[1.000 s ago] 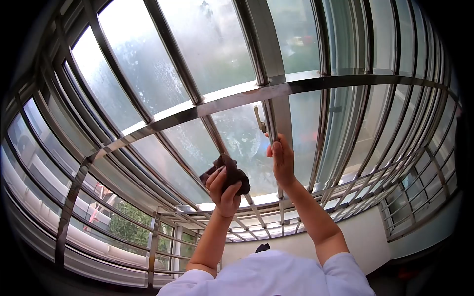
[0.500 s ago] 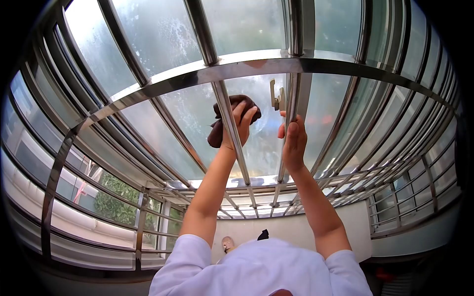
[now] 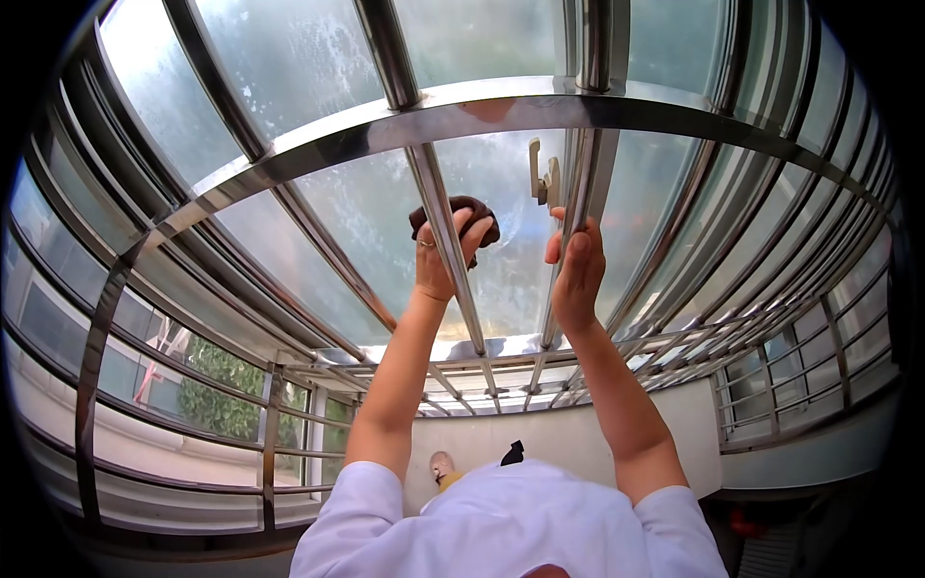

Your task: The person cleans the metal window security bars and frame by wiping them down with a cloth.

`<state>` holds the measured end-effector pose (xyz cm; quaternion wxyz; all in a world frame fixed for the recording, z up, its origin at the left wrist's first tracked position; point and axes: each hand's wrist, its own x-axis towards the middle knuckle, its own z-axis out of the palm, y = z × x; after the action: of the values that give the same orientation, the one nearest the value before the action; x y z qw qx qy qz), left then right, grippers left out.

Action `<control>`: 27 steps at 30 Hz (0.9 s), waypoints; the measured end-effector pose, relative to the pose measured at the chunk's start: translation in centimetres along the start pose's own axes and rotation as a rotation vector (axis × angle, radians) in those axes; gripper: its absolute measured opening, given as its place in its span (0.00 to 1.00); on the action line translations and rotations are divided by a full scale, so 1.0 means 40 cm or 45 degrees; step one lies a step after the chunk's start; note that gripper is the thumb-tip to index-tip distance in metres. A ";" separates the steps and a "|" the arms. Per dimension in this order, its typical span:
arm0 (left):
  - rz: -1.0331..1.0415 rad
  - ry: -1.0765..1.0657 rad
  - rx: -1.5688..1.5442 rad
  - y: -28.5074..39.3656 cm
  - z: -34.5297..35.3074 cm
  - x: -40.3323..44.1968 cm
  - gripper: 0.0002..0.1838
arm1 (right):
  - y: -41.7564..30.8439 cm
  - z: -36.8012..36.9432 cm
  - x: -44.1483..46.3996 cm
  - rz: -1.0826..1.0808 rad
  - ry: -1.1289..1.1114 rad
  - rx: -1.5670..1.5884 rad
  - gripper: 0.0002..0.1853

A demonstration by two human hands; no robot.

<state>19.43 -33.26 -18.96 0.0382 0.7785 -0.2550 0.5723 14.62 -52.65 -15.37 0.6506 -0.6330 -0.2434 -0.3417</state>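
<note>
My left hand (image 3: 439, 258) reaches between the metal bars, its fingers spread over a dark brown cloth (image 3: 458, 206) held against the glass pane (image 3: 511, 279). One bar crosses in front of this hand, and a ring shows on a finger. To the right, my right hand (image 3: 579, 270) is wrapped round a vertical metal bar (image 3: 582, 178), with its fingertips showing on the bar's left side. A beige window handle (image 3: 544, 178) is just above and left of those fingertips. The glass looks hazy, with whitish marks.
A curved horizontal metal rail (image 3: 356, 140) crosses above both hands. More bars run on both sides and below. A pale ledge (image 3: 665, 433) lies beneath, and a shoe (image 3: 441, 465) shows near the white shirt (image 3: 520, 520). Green foliage (image 3: 224, 387) stands outside at the lower left.
My left hand has moved up from in front of the bars to behind one, with the cloth now at the glass. My right hand still holds its bar. The view has shifted.
</note>
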 end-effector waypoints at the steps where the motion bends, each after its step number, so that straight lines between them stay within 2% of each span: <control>1: -0.071 0.105 0.012 -0.008 0.008 0.025 0.20 | -0.001 0.001 0.001 -0.002 0.009 -0.006 0.27; 2: -0.140 0.208 0.024 -0.006 0.014 0.039 0.20 | -0.003 0.003 0.003 0.003 0.010 -0.008 0.27; 4: -0.088 0.126 0.012 0.028 0.037 -0.004 0.19 | -0.008 0.005 0.000 0.000 0.032 -0.026 0.27; 8: 0.246 -0.327 -0.109 0.085 0.064 -0.195 0.17 | -0.006 0.004 -0.001 0.037 0.029 0.005 0.28; 11: 0.317 -0.408 -0.099 0.080 0.052 -0.189 0.14 | -0.002 0.004 0.000 0.028 0.030 0.013 0.28; 14: 0.276 0.001 0.065 0.031 0.037 -0.022 0.19 | -0.005 0.006 0.000 0.022 0.033 0.014 0.28; 16: 0.039 0.184 0.057 -0.004 0.011 0.096 0.21 | -0.007 0.008 -0.002 0.025 0.047 -0.017 0.28; 17: -0.109 0.239 0.084 -0.018 0.006 0.128 0.20 | -0.005 0.008 -0.002 0.027 0.047 -0.019 0.28; 18: -0.166 0.321 0.068 -0.030 0.026 0.136 0.21 | -0.003 0.008 -0.002 0.032 0.048 -0.011 0.28; 19: -0.139 0.266 0.036 -0.008 0.023 0.135 0.23 | -0.002 0.008 -0.003 0.037 0.048 -0.002 0.28; 20: -0.111 0.213 0.006 0.025 0.016 0.130 0.25 | -0.004 0.008 -0.004 0.036 0.048 -0.002 0.28; 21: 0.035 0.128 0.061 0.039 0.039 0.087 0.22 | -0.006 0.007 -0.002 0.032 0.045 -0.007 0.28; 23: 0.340 -0.141 -0.084 0.078 0.085 -0.027 0.20 | -0.007 0.004 -0.004 0.024 0.047 -0.010 0.28; 25: 0.605 -0.446 -0.018 0.096 0.106 -0.126 0.20 | 0.002 0.003 -0.005 0.057 0.021 0.046 0.28; 26: 0.675 -0.472 0.072 0.095 0.095 -0.133 0.21 | 0.003 0.002 -0.005 0.047 0.026 0.047 0.28; 27: 0.646 -0.386 0.061 0.086 0.103 -0.124 0.21 | 0.004 0.001 -0.005 0.039 0.023 0.042 0.28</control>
<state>20.44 -35.93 -25.67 -0.1629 0.7672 -0.4307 0.4465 14.62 -52.59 -15.60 0.6681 -0.6228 -0.2333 -0.3336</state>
